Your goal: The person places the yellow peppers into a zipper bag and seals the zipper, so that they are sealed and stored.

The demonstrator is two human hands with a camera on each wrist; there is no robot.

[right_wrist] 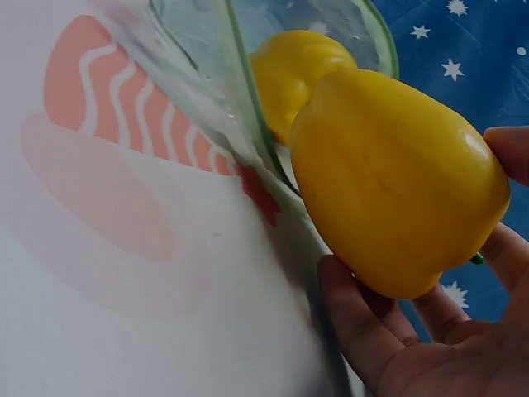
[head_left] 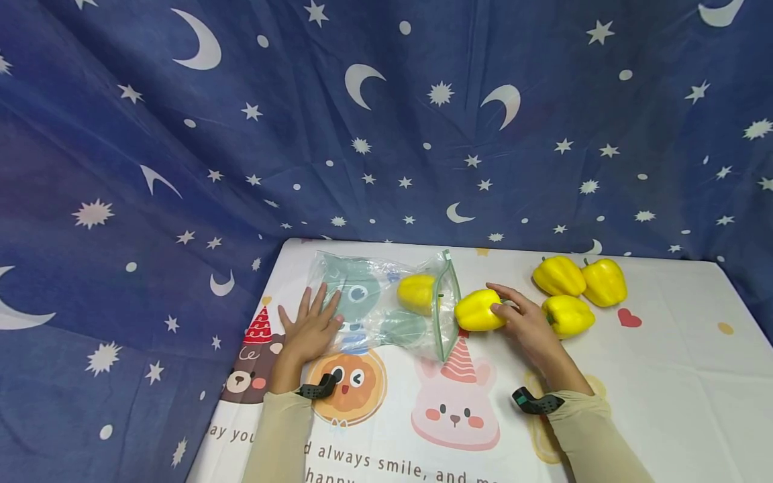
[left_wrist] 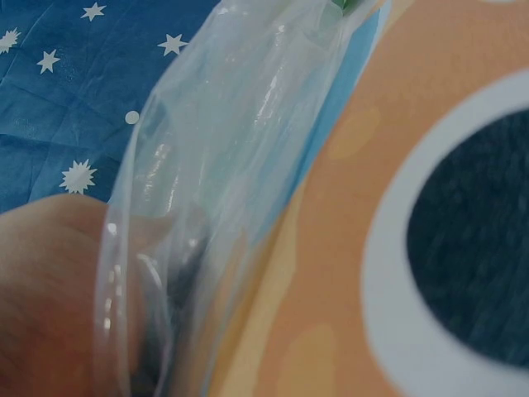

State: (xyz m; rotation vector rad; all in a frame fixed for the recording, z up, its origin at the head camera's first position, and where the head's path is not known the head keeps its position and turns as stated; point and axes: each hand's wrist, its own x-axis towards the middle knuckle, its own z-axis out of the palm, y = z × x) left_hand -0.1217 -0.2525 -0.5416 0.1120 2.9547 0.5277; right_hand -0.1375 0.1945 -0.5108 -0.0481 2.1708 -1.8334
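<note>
A clear zip bag (head_left: 386, 329) with a green zip edge lies flat, its mouth facing right. Inside it, near the mouth, sits one yellow bell pepper (head_left: 415, 294). My left hand (head_left: 311, 329) rests with fingers spread on the closed end of the bag; in the left wrist view the clear plastic (left_wrist: 223, 124) stands up beside part of that hand. My right hand (head_left: 525, 325) grips a second yellow bell pepper (head_left: 478, 310) just outside the bag's mouth. The right wrist view shows this pepper (right_wrist: 397, 182) between thumb and fingers, in front of the open mouth.
Three more yellow bell peppers stand right of my right hand: one at the back (head_left: 559, 276), one beside it (head_left: 605, 282) and one in front (head_left: 569, 316). A white cloth with cartoon prints (head_left: 664, 402) covers the table. Behind hangs a blue star-patterned curtain (head_left: 398, 121).
</note>
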